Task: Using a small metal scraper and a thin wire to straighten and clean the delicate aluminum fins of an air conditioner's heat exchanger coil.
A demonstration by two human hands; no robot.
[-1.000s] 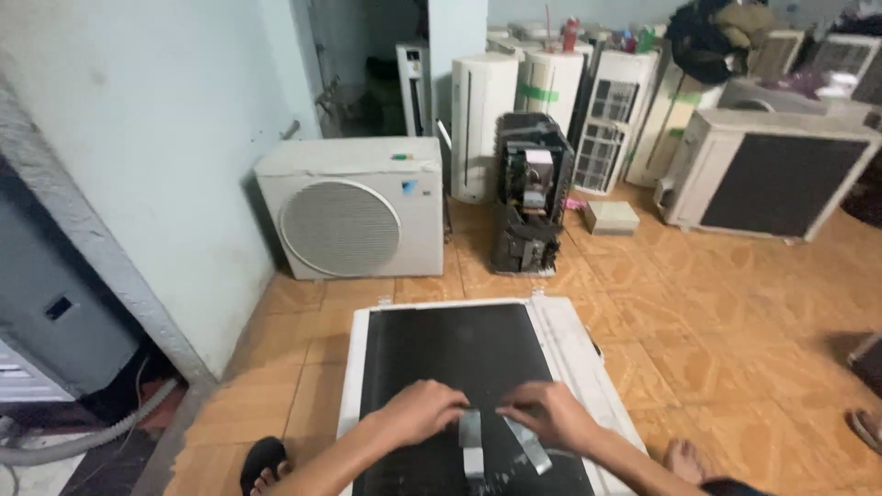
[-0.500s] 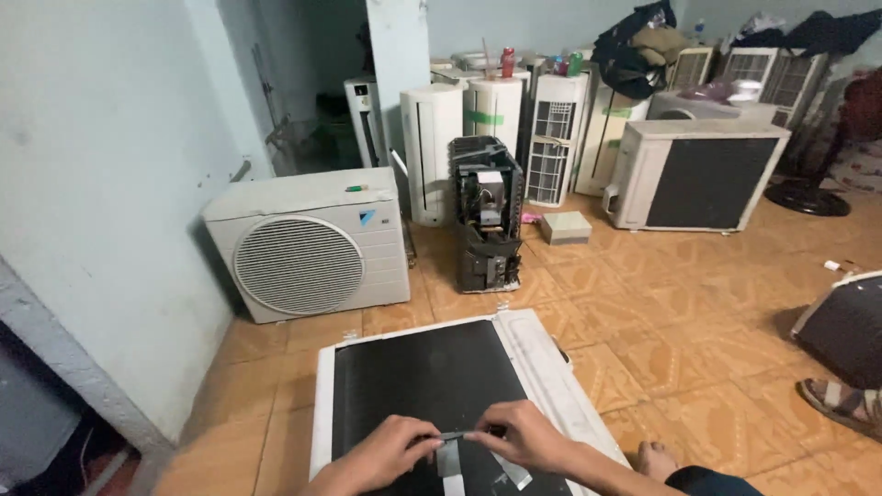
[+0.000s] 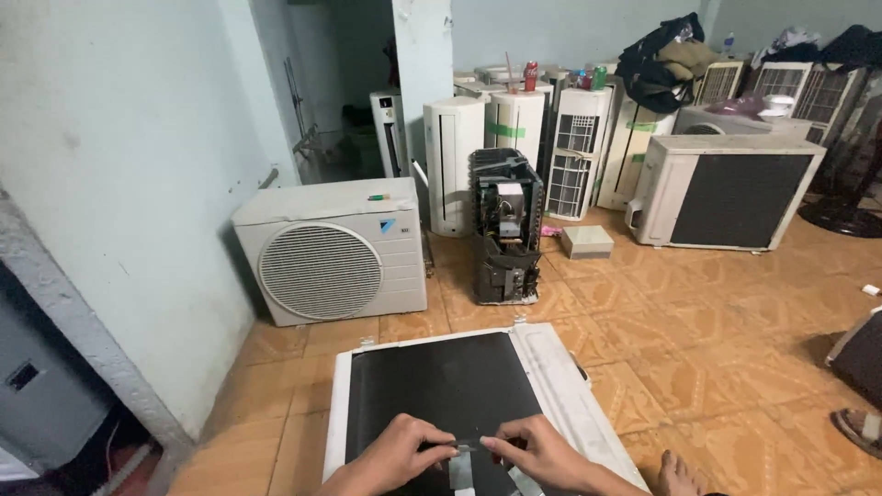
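Note:
A white air-conditioner unit (image 3: 551,363) lies flat on the tiled floor, its black finned face up. Both hands rest on that black face at the bottom of the head view. My left hand (image 3: 397,450) and my right hand (image 3: 537,450) pinch the two ends of a short strip of grey tape (image 3: 464,447) between fingertips. More grey tape pieces (image 3: 459,473) lie on the black surface just below the hands. My bare foot (image 3: 678,473) shows beside the unit's right edge.
A white outdoor unit with a round fan grille (image 3: 331,253) stands against the left wall (image 3: 110,184). An opened dark unit (image 3: 503,225) stands behind the flat one. Several upright indoor units and a large outdoor unit (image 3: 726,188) line the back. A small box (image 3: 586,241) sits on the floor.
The view has dropped and swung left over the second. My hands have closed in toward each other and now pinch the tape strip between them.

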